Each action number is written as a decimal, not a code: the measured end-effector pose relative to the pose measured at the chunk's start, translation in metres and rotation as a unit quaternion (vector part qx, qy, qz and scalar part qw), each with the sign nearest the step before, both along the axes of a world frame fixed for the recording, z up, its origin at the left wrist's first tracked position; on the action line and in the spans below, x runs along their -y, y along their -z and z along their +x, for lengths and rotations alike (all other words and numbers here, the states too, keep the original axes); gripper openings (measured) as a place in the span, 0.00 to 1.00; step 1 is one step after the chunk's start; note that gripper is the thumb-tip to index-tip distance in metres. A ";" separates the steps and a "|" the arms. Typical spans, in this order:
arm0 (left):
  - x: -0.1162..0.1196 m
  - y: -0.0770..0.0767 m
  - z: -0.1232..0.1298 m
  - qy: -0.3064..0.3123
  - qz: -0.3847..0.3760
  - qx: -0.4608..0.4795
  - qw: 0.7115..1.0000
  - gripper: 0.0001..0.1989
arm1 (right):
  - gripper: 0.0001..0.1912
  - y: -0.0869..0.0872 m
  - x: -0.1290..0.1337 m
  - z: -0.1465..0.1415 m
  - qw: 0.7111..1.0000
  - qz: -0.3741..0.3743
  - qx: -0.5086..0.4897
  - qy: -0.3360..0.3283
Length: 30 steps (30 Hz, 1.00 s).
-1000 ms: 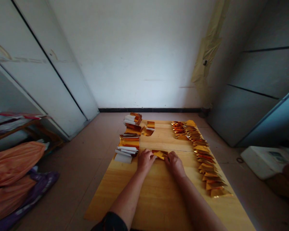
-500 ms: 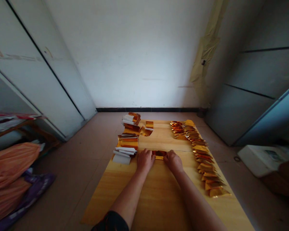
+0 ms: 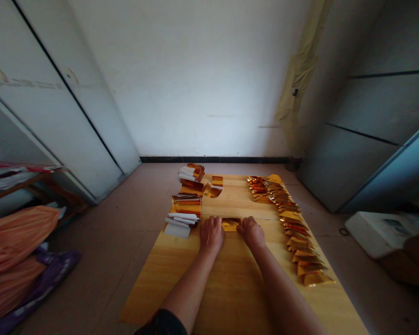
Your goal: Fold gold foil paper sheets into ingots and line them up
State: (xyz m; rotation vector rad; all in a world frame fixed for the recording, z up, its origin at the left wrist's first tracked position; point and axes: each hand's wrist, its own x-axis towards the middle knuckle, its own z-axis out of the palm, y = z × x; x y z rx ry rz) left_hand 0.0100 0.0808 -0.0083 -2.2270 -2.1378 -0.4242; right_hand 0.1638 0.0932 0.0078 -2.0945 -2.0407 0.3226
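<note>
Pale wall is overlooking a wooden table as two hands are holding a gold sheet

Behind the wooden table (image 3: 230, 288), the pale wall (image 3: 195, 70) is rising from a dark baseboard (image 3: 212, 159), with tan tape (image 3: 295, 88) running down its right part. Near the middle of the tabletop, the gold sheet (image 3: 231, 225) is lying crosswise between the two hands, its shiny face showing. The left hand (image 3: 212, 234) is curling its bent fingers closed at the sheet's left end, back of the hand upward. The right hand (image 3: 253, 232) is pinching the right end, its fingers also bent and nearly closed. Both forearms are reaching in from the near side, and a dark sleeve (image 3: 162, 322) is covering part of the left one.

Along the table's left side, curled gold and white sheets (image 3: 186, 204) are lying in bunches, while a small gold square (image 3: 217, 180) and a curved gold piece (image 3: 212, 191) are resting just beside them, toward the far edge. Down the right side, folded gold pieces (image 3: 298, 232) are overlapping in a long row, pointed corners sticking out.

Beyond the table, a pale cabinet (image 3: 66, 107) is standing at left, above orange cloth (image 3: 21, 237) and a purple bag (image 3: 54, 277). At right, a grey cabinet (image 3: 359, 153) is standing behind a white box (image 3: 373, 235) on the floor (image 3: 118, 223).
</note>
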 end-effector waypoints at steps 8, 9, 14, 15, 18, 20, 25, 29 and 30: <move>0.002 -0.004 -0.006 0.042 -0.008 0.026 0.999 0.07 | 0.07 0.002 0.005 -0.003 0.999 0.025 -0.014 -0.017; 0.002 -0.004 -0.007 0.046 -0.014 0.033 0.998 0.07 | 0.08 0.002 0.006 -0.004 0.999 0.025 -0.010 -0.018; -0.001 -0.001 -0.008 0.051 -0.035 0.063 0.996 0.08 | 0.11 0.001 0.007 -0.011 1.000 0.014 0.019 0.000; -0.001 -0.001 -0.008 0.051 -0.034 0.065 0.996 0.08 | 0.11 0.000 0.008 -0.013 1.000 0.013 0.024 0.005; -0.001 0.001 -0.007 0.052 -0.026 0.065 0.996 0.08 | 0.10 -0.002 0.009 -0.022 0.999 0.012 0.032 0.025; 0.000 0.001 -0.006 0.053 -0.022 0.063 0.996 0.08 | 0.13 -0.004 0.011 -0.028 0.999 0.016 0.027 0.036; 0.000 0.001 -0.007 0.045 -0.023 0.060 0.997 0.07 | 0.19 -0.006 0.014 -0.035 0.998 0.022 0.024 0.051; -0.001 0.002 -0.008 0.039 -0.028 0.069 0.996 0.06 | 0.16 -0.006 0.011 -0.027 0.999 -0.003 0.012 0.038; -0.001 0.003 -0.009 0.040 -0.028 0.072 0.996 0.06 | 0.14 -0.006 0.010 -0.024 0.999 -0.011 0.005 0.032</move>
